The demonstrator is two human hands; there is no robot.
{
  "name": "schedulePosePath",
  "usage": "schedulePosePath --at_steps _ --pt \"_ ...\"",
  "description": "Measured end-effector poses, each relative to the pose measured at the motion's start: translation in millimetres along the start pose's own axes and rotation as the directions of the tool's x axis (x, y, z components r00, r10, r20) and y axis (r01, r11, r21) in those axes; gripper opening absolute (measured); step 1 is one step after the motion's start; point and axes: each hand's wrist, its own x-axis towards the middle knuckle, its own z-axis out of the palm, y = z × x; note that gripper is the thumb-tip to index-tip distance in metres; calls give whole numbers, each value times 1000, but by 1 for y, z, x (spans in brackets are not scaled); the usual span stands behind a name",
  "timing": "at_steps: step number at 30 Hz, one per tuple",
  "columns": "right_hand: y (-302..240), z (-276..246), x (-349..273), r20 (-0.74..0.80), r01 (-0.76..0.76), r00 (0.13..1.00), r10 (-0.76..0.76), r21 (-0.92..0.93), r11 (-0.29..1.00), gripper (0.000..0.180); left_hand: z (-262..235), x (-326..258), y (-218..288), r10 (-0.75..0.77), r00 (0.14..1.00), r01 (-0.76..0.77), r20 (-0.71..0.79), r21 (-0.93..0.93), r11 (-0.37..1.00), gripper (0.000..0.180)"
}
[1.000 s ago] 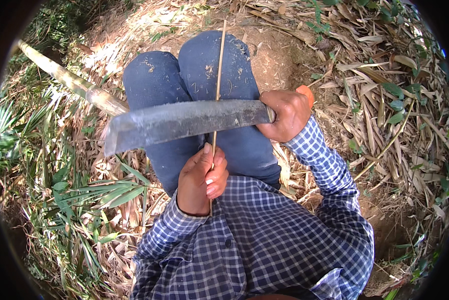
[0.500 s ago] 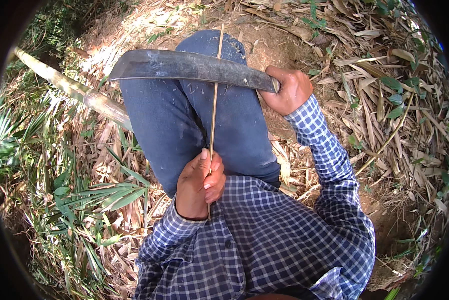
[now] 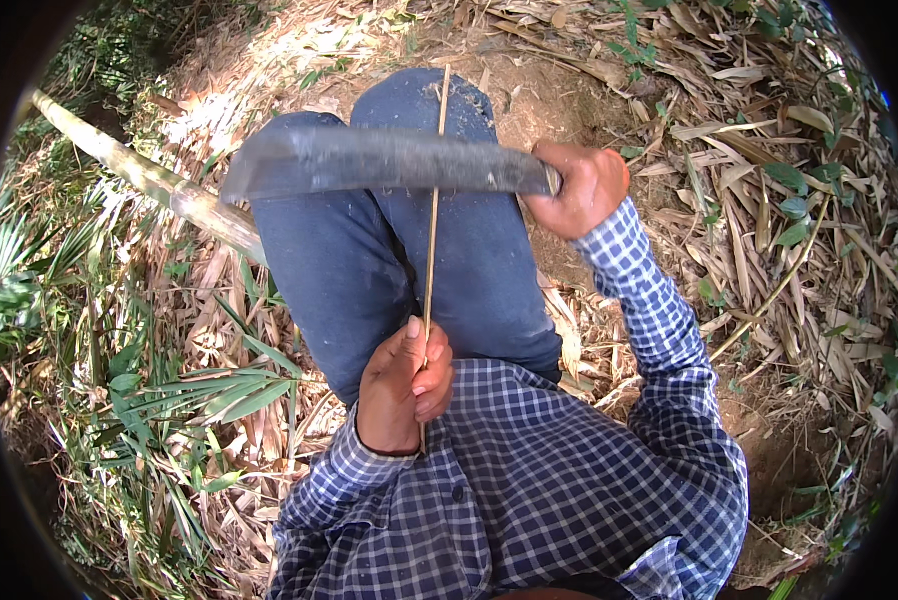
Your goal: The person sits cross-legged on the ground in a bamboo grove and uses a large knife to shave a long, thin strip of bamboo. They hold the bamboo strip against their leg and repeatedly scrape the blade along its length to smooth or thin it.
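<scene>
My left hand is closed round the lower part of a thin bamboo strip, thumb on top, close to my shirt front. The strip points away from me over my thighs. My right hand grips the handle end of a machete, most of the handle hidden in the fist. The broad dark blade lies crosswise over the strip, its tip toward the left, and is smeared by motion. Where it crosses, the blade covers part of the strip; whether they touch I cannot tell.
Under the blade are my bent knees in blue trousers. A thick bamboo pole slants in from the upper left to beside my leg. Dry leaves cover the ground at right, green palm leaves at left.
The machete has shifted slightly toward me along the strip, and its blade is now blurred. My left hand keeps its hold on the strip, sitting slightly lower in the picture.
</scene>
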Motion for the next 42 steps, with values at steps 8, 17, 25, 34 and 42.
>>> schedulePosePath --at_steps 8,17,25,34,42 --pt "14 2 8 68 -103 992 104 -22 994 28 2 -3 -1 13 1000 -12 -20 59 998 36" --pt "12 3 -2 -26 6 1000 -6 15 1000 23 7 1 1 39 997 -29 -70 134 991 35" --pt "15 10 -4 -62 -3 998 5 32 999 21 11 -1 -1 17 994 -1 -104 151 989 36" --pt "23 14 7 4 -119 993 119 24 993 25 8 -2 -2 33 995 -16 -96 164 986 35" --pt "28 17 14 25 -41 999 41 14 999 25 7 -5 -1 36 996 -25 -78 137 990 34"
